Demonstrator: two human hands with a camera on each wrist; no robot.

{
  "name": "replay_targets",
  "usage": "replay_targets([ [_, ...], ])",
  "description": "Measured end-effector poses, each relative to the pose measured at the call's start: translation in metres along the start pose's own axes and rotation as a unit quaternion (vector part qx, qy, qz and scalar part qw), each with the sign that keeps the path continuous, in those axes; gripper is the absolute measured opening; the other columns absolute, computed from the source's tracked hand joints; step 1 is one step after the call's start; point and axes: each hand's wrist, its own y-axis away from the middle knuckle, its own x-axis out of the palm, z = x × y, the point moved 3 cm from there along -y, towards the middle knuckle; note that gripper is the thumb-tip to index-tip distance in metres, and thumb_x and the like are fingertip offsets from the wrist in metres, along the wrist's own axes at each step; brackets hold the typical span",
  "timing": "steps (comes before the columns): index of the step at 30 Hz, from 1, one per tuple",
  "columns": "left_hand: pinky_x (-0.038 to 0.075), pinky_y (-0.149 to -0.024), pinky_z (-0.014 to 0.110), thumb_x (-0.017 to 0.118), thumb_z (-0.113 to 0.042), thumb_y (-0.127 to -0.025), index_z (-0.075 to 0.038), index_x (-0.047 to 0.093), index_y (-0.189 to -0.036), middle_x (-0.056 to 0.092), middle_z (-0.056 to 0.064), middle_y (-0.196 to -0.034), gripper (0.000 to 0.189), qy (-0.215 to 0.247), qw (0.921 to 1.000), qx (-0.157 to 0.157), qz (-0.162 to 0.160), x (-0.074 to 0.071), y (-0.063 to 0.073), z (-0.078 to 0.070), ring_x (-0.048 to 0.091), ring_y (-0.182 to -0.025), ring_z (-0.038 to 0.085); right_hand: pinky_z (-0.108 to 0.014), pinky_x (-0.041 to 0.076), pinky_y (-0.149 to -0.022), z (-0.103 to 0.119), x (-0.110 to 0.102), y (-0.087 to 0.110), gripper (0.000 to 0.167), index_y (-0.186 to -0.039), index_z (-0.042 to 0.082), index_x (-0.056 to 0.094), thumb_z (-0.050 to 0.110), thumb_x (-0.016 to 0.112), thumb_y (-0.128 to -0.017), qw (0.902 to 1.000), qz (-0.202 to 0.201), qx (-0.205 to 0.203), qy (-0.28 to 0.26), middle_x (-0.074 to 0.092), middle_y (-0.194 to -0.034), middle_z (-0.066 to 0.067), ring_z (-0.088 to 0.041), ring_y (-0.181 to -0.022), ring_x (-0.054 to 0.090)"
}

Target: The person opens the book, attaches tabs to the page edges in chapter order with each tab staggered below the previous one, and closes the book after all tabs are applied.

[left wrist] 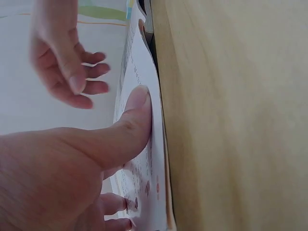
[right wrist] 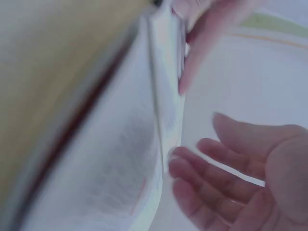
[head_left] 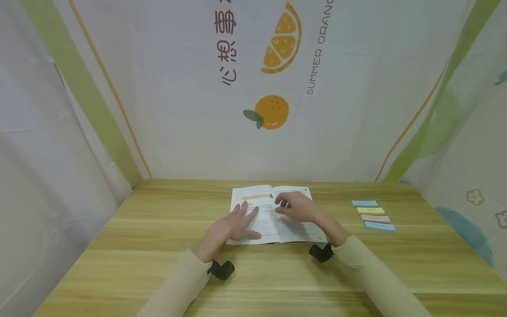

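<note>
An open book with printed pages lies on the wooden table. My left hand rests on the left page with its fingers spread; in the left wrist view its thumb presses the page near the lower edge. Over the right page, near the spine, is my right hand, its fingers loosely bent. The right wrist view shows that hand with nothing between thumb and fingers, above the blurred page.
Right of the book, several sticky-note pads lie in a slanted column: a blue one, a yellow one, a pink one and another blue one. A printed cloth hangs behind the table.
</note>
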Motion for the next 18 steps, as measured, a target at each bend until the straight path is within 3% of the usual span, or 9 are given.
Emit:
replay_targets([
  [5, 0.024, -0.117, 0.059, 0.059, -0.052, -0.098, -0.012, 0.023, -0.162, 0.007, 0.027, -0.165, 0.083, -0.008, 1.0000, 0.005, -0.002, 0.000, 0.000, 0.001, 0.009, -0.150, 0.046, -0.028, 0.052, -0.059, -0.006, -0.009, -0.024, 0.015, -0.103, 0.001, 0.069, 0.014, 0.062, -0.102, 0.9985, -0.029, 0.030, -0.035, 0.068, -0.084, -0.008, -0.017, -0.066, 0.063],
  [13, 0.022, -0.117, 0.059, 0.057, -0.053, -0.099, -0.012, 0.020, -0.162, 0.004, 0.028, -0.165, 0.084, -0.010, 0.9999, 0.012, 0.006, 0.002, -0.002, 0.003, 0.008, -0.150, 0.047, -0.030, 0.051, -0.061, -0.022, -0.017, -0.052, 0.024, -0.097, -0.004, 0.069, 0.016, 0.057, -0.104, 0.9934, -0.020, 0.094, -0.062, 0.067, -0.077, -0.010, -0.024, -0.066, 0.064],
  [18, 0.022, -0.117, 0.060, 0.054, -0.058, -0.099, -0.013, 0.018, -0.163, 0.003, 0.028, -0.165, 0.086, -0.017, 0.9997, 0.018, 0.002, 0.007, -0.010, 0.009, 0.007, -0.150, 0.047, -0.031, 0.053, -0.060, -0.031, -0.015, -0.062, 0.032, -0.088, -0.003, 0.071, 0.023, 0.059, -0.104, 0.9850, -0.008, 0.154, -0.078, 0.066, -0.069, -0.009, -0.019, -0.059, 0.061],
])
